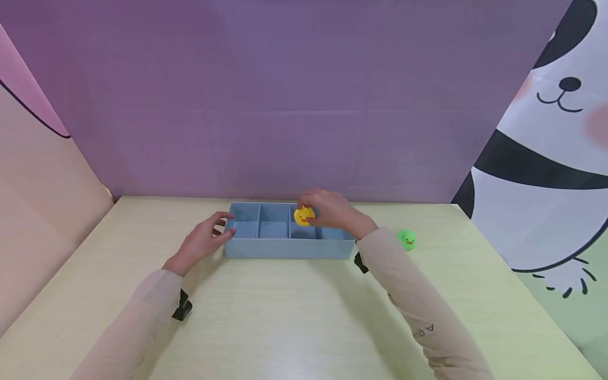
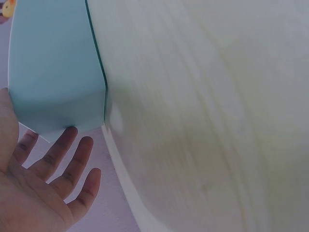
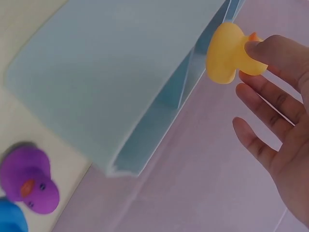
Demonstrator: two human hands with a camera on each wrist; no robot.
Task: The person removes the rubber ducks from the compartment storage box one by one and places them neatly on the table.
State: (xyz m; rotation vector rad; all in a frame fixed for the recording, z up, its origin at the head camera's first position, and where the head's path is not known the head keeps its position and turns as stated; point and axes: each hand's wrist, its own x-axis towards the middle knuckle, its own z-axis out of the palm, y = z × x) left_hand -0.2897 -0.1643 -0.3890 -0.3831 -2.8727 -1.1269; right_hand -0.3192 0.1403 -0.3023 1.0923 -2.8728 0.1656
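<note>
A yellow rubber duck (image 1: 303,216) is pinched between the thumb and fingers of my right hand (image 1: 334,211). It is held above a right-of-middle compartment of a pale blue divided box (image 1: 288,248). The right wrist view shows the duck (image 3: 224,55) just over the box's rim, its orange beak near my thumb. My left hand (image 1: 201,240) is at the box's left end, fingers spread. In the left wrist view, fingertips of that hand (image 2: 38,193) touch the end wall. Two compartments on the left look bare; the right-hand part is partly hidden behind my right hand.
A green rubber duck (image 1: 407,239) sits on the pale wooden table (image 1: 266,316), right of the box. The right wrist view also shows a purple duck (image 3: 30,179) and part of a blue one (image 3: 12,217). A purple backdrop (image 1: 285,105) stands behind the table.
</note>
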